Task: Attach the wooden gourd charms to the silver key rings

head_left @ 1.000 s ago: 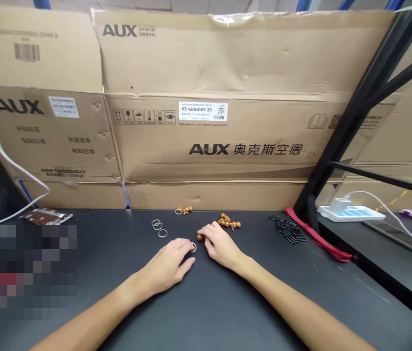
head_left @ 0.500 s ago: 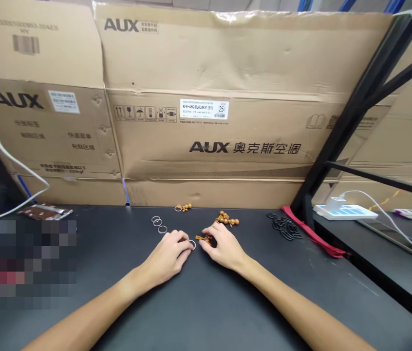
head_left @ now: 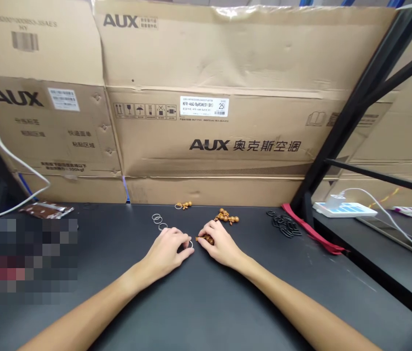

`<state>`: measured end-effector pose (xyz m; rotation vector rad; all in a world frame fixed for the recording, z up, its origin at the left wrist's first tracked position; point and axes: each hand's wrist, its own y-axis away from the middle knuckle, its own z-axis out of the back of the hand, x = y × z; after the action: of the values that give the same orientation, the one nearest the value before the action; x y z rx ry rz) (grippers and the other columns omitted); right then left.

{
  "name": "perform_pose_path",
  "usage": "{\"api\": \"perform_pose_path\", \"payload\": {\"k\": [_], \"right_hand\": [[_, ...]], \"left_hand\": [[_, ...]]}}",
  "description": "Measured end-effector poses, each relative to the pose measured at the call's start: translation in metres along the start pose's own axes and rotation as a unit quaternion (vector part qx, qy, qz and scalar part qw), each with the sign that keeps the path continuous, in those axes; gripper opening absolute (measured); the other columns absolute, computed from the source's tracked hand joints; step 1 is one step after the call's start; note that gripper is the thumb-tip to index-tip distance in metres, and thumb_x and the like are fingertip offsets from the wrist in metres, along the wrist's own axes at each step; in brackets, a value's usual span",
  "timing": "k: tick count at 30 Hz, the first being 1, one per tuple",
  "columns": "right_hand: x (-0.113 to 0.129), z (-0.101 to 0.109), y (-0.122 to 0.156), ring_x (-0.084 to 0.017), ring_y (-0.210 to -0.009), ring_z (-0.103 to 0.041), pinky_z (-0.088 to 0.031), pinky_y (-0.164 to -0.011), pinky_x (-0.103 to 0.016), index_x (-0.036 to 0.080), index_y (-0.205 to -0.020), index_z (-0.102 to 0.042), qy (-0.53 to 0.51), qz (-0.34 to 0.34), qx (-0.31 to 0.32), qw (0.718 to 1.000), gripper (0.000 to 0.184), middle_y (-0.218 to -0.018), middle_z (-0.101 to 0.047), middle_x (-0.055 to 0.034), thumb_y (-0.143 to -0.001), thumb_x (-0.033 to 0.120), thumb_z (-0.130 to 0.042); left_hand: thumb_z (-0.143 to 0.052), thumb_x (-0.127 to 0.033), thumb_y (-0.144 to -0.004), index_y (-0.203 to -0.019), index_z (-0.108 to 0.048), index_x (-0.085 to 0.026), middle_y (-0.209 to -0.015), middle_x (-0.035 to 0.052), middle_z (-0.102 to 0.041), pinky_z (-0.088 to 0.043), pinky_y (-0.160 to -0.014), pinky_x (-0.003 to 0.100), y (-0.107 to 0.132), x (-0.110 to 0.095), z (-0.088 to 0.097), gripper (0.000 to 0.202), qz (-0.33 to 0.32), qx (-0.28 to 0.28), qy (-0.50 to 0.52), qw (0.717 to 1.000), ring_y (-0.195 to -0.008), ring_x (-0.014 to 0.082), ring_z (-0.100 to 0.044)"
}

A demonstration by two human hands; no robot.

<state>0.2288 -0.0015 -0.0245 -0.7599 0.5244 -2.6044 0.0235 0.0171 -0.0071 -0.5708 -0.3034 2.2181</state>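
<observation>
Both my hands rest close together on the black table (head_left: 209,302). My left hand (head_left: 169,248) is curled, its fingertips pinching a small metal key ring (head_left: 190,243). My right hand (head_left: 218,242) is closed on a brown bead charm (head_left: 206,238), held right beside the ring. Just behind my right hand lies a small pile of brown bead charms (head_left: 228,217). Loose metal rings (head_left: 158,220) lie behind my left hand. One charm joined to a ring (head_left: 184,205) sits near the boxes.
Large AUX cardboard boxes (head_left: 209,122) wall off the back of the table. Black rings (head_left: 284,224) and a red strap (head_left: 313,234) lie at the right by a black rack post (head_left: 341,126). A white power strip (head_left: 345,208) sits beyond. A foil packet (head_left: 45,210) lies left.
My right hand picked up the bead charm from the table and brought it to the ring in my left hand. Both hands shifted slightly away from me.
</observation>
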Motion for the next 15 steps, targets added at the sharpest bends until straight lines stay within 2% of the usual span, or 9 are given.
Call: {"api": "perform_pose_path", "payload": {"k": [3, 8, 15], "right_hand": [[-0.002, -0.001, -0.001, -0.021, -0.091, -0.050, -0.045, -0.085, -0.037, 0.020, -0.086, -0.060, -0.013, 0.002, 0.006, 1.000, 0.006, -0.093, -0.056, -0.0055, -0.084, 0.015, -0.056], [-0.004, -0.002, -0.002, -0.020, -0.090, -0.049, -0.043, -0.083, -0.037, 0.020, -0.083, -0.057, -0.030, -0.014, 0.012, 0.999, 0.011, -0.091, -0.056, -0.0046, -0.077, 0.011, -0.059], [-0.007, -0.005, -0.003, -0.020, -0.091, -0.048, -0.042, -0.084, -0.038, 0.019, -0.080, -0.057, -0.030, -0.005, 0.021, 0.999, 0.004, -0.093, -0.055, -0.0049, -0.082, 0.016, -0.058]], "left_hand": [[-0.057, -0.028, -0.087, -0.077, -0.059, -0.020, -0.088, 0.0023, -0.067, -0.043, -0.082, 0.035, 0.000, 0.002, -0.001, 0.013, -0.005, 0.006, 0.004, 1.000, -0.087, 0.0200, -0.060], [-0.055, -0.026, -0.089, -0.085, -0.060, -0.020, -0.104, 0.0053, -0.061, -0.043, -0.084, 0.038, 0.002, 0.001, -0.004, 0.009, -0.025, -0.008, -0.033, 0.999, -0.094, 0.0219, -0.056], [-0.046, -0.015, -0.092, -0.084, -0.057, -0.014, -0.089, 0.0081, -0.058, -0.046, -0.077, 0.038, 0.000, -0.011, -0.006, 0.014, -0.025, 0.035, -0.119, 0.992, -0.082, 0.0225, -0.052]]}}
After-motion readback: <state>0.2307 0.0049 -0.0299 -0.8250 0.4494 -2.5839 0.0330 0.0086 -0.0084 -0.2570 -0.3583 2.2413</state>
